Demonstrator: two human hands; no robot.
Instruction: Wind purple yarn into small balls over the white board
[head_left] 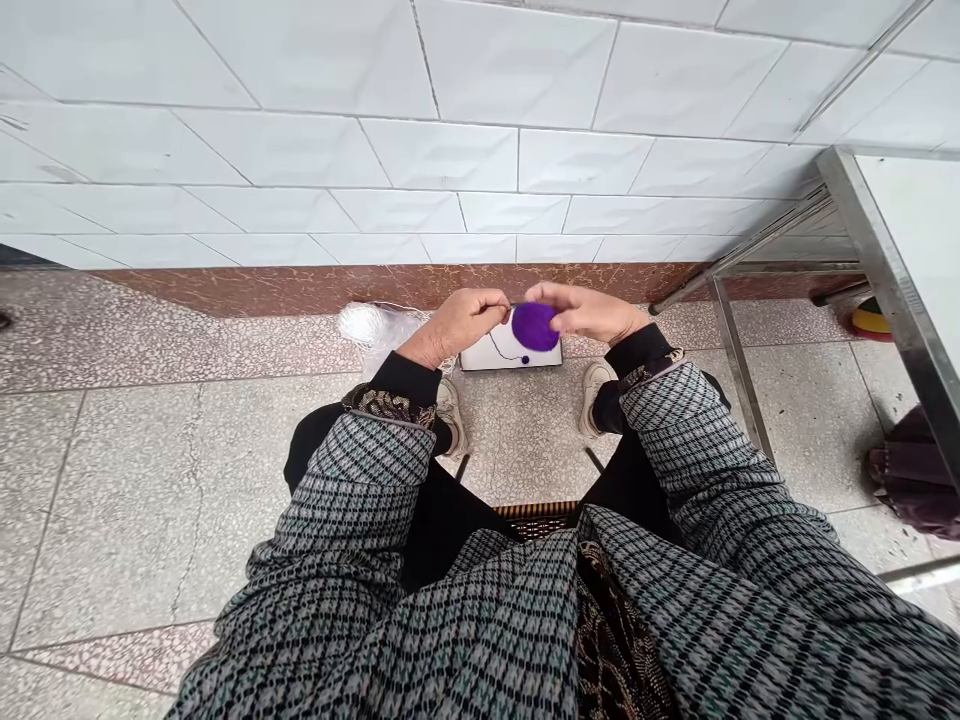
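Note:
A rounded, fuzzy purple piece (534, 328), like a yarn pompom or a soft disc, is held up between my hands. My right hand (592, 310) curls over its right edge, the thumb against its face and the fingers along the top. On the other side, my left hand (474, 315) is closed in a pinch on a thin dark strand at the piece's left edge; its exact kind is too small to tell. A thin dark cord (504, 352) hangs below and runs to a small dark purple ball (526, 360), seen against a white flat-topped box or board (480, 357).
White yarn in clear plastic (375, 328) lies on the floor at left, by the tiled wall (450, 155). A metal-framed table (885, 230) stands at right, with dark maroon cloth (919, 470) beneath it. My shoes (596, 400) flank the white box.

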